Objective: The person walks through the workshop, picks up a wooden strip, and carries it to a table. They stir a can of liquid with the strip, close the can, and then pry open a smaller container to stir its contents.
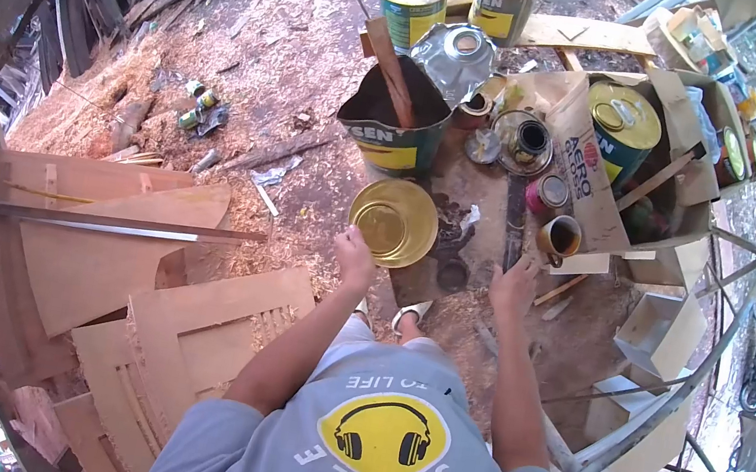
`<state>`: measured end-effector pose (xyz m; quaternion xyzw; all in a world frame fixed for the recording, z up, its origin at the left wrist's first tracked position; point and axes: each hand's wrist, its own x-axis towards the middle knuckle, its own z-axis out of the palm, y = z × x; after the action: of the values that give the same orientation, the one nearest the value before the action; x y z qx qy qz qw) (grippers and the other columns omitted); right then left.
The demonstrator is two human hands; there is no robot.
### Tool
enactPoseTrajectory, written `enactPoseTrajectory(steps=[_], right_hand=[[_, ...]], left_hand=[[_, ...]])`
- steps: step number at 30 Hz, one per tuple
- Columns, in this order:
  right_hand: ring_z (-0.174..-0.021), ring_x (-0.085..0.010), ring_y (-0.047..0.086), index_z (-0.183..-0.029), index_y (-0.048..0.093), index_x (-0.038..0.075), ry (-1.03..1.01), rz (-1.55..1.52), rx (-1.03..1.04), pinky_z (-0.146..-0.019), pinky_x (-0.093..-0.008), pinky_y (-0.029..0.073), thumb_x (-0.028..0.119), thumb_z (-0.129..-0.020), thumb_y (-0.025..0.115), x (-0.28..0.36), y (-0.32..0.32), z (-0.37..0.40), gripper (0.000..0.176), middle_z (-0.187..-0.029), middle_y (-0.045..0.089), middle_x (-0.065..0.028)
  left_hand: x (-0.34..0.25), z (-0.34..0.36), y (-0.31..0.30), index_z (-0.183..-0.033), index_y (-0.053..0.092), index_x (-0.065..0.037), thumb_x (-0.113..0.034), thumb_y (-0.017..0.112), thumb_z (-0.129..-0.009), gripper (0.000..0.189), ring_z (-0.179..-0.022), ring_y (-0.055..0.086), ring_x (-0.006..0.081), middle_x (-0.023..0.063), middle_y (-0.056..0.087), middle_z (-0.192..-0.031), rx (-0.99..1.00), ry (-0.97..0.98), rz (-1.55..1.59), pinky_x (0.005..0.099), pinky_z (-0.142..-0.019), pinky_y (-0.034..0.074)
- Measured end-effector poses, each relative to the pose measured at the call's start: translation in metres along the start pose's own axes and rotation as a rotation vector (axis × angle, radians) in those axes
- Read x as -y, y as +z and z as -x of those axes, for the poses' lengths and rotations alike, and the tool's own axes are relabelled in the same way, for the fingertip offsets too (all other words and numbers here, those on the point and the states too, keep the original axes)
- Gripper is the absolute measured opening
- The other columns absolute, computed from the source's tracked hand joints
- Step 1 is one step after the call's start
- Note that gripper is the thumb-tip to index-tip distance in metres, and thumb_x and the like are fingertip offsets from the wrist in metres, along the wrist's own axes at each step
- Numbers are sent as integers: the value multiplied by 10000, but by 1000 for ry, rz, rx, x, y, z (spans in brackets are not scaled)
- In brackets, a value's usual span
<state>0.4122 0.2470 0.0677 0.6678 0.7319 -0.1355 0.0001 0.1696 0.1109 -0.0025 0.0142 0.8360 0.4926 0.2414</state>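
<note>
My left hand (354, 260) grips the lower left rim of a round gold-coloured metal lid (408, 233), held tilted above the ground. Just beyond the lid stands an open dark paint bucket (387, 150) with a yellow band and a wooden stick (391, 73) in it. My right hand (514, 285) holds nothing, its fingers stretched forward and apart. Nearest to it is a brownish mug (559, 236), with a small pink-sided can (546, 194) behind. Whether the fingertips touch anything is hard to tell.
A cardboard box (594, 187) at right holds a gold-topped paint can (625, 117). More cans (412, 4) and a clear plastic container (455, 54) stand at the back. Wooden panels (217, 329) lie at left, with wood shavings (110, 106) beyond. A metal rail (660, 403) curves along the right.
</note>
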Motion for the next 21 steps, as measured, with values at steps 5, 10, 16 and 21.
enactPoseTrajectory(steps=[5,10,16,21], right_hand=[[-1071,-402,562,-1250,454,-7,-115,-121,-88,-898,-486,464,212,-803,683,-22,26,-8,548,-1226,507,-241],[-930,-338,631,-1205,487,4,-107,-463,-62,-776,-449,495,158,-767,668,-5,-44,40,499,-967,625,-209],[-821,-248,615,-1059,557,-9,-154,-751,331,-730,-369,489,195,-757,681,-24,-74,92,384,-819,590,-143],[-1157,-372,562,-1257,544,-23,8,-412,519,-978,-410,431,306,-862,630,34,-89,126,521,-1228,582,-255]], left_hand=[[-45,21,-36,-1083,500,13,-307,391,-1005,346,-819,648,199,145,618,-973,478,-254,14,353,-660,558],[-40,-26,-44,-1188,532,23,-417,458,-975,494,-739,664,190,124,649,-952,551,-108,-181,325,-578,553],[-57,-49,-33,-1079,637,27,-587,528,-896,651,-699,680,162,138,668,-832,724,-246,-335,286,-535,552],[-90,-51,-9,-970,664,101,-675,480,-855,806,-1024,605,451,334,636,-993,471,114,-776,486,-890,462]])
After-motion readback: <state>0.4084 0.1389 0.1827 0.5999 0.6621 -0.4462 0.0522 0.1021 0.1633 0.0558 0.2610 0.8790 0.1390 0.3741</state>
